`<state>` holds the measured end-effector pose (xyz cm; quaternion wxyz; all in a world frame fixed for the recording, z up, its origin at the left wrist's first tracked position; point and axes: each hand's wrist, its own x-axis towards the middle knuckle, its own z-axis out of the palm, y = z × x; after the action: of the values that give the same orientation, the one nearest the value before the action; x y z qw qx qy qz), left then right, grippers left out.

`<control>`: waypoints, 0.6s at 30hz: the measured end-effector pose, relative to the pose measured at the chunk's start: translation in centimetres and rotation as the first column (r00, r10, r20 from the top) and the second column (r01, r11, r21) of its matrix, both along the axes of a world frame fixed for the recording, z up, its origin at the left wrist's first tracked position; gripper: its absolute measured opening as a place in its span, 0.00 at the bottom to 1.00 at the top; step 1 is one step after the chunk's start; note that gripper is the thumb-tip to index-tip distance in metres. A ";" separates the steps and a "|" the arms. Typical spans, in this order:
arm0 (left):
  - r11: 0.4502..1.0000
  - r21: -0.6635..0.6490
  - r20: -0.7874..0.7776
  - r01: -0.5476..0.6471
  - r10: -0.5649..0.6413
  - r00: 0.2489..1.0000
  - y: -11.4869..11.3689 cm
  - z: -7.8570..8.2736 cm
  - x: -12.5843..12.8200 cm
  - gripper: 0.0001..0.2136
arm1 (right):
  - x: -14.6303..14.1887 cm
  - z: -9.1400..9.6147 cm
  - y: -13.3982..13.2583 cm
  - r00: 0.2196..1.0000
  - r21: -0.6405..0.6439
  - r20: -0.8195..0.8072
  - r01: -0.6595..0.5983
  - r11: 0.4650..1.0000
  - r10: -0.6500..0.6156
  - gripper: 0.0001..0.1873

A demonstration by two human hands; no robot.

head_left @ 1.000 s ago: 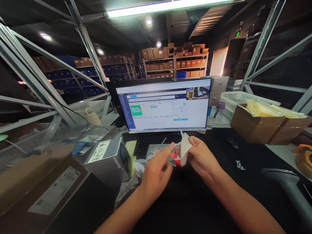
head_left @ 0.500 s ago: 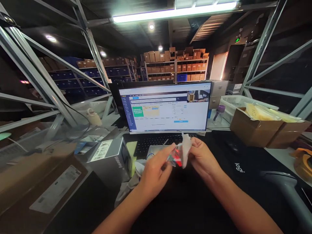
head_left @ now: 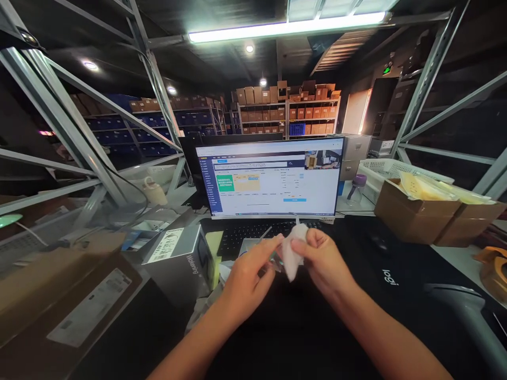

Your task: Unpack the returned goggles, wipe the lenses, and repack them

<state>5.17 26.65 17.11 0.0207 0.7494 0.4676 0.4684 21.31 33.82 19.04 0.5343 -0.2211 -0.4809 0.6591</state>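
White cloth (head_left: 293, 258) was held bunched above the black desk mat (head_left: 297, 332), in front of the keyboard (head_left: 237, 232), its lower end hanging to a point. It was gripped firmly by the right hand (head_left: 327, 258), the thumb laid across its face and the fingers folded at its upper edge. The left hand (head_left: 247, 277) was placed just beside it, partly closed, fingertips extended to the cloth. A small clear item (head_left: 276, 258) was partly visible between the hands; whether it was gripped by the left could not be told.

A grey box marked "Wakening" (head_left: 182, 258) was noted left of the left hand, with a labelled brown carton (head_left: 35, 295) nearer the left edge. Software was displayed on the monitor (head_left: 261, 200) behind the keyboard. On the right, a mouse (head_left: 379, 241) and a handheld scanner (head_left: 455, 295) were seen, with pale yellow packets (head_left: 428, 187) contained in a cardboard box (head_left: 412, 214) beyond.
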 end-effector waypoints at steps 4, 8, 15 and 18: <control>1.000 0.025 -0.081 0.017 -0.015 0.997 -0.1 0.6 -0.4 0.27 | 0.3 0.2 1.0 0.996 0.010 -0.094 -0.008 1.000 0.009 0.30; 0.991 0.059 -0.028 -0.123 0.124 0.992 -0.4 1.3 -1.9 0.22 | 2.3 0.9 1.6 0.964 0.270 0.254 -0.153 0.951 0.083 0.25; 0.990 0.003 -0.014 -0.142 0.142 0.990 -1.1 2.4 -3.3 0.20 | 11.7 4.5 3.2 0.655 0.823 0.443 -0.026 0.568 -0.613 0.23; 0.997 0.002 -0.061 -0.077 0.077 0.995 -1.3 2.5 -2.8 0.20 | 12.9 5.1 2.9 0.597 0.892 0.371 -0.017 0.451 -0.711 0.24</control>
<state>2.38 25.36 19.58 -0.0116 0.7448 0.4968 0.4454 34.17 36.70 24.17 0.4747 -0.2804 -0.8317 0.0660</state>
